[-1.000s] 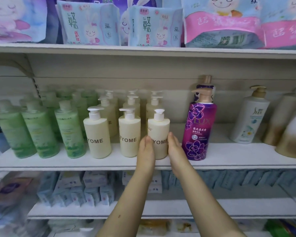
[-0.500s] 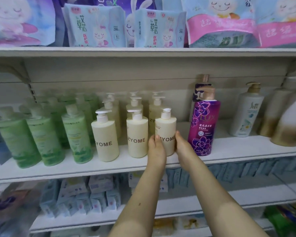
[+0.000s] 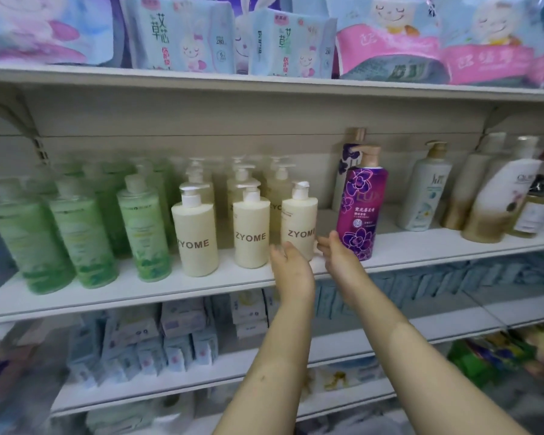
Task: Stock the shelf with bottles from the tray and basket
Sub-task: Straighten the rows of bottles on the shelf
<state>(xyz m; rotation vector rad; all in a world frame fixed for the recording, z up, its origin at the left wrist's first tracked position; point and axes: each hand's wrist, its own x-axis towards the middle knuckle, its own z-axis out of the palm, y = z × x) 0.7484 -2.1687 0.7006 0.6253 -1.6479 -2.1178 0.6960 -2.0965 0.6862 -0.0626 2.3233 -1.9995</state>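
Everything here is placed from the end bottle, the rightmost of three cream ZYOME pump bottles standing upright along the front of the middle shelf.

Far left of it stand the green bottles, several rows deep, with the back ones blurred. Between them and the end bottle are the other two cream bottles, just beside each other, with more of the same kind lined up behind.

The left hand is at the end bottle's lower left, fingers straight and close together and reaching up past its base. The right hand is at its lower right, fingers loosely spread and pointing at the bottom corner. Neither hand is curled round the bottle. The fingertips may be grazing it, but motion blur makes that hard to tell.

Just right of the end bottle, beyond the right hand, stands a purple bottle with a gold pump. Further right is a white bottle, then gold bottles at the frame edge.

Above the end bottle, on the top shelf, lie blue and pink packs. Below it, small pale boxes fill the lower shelves.
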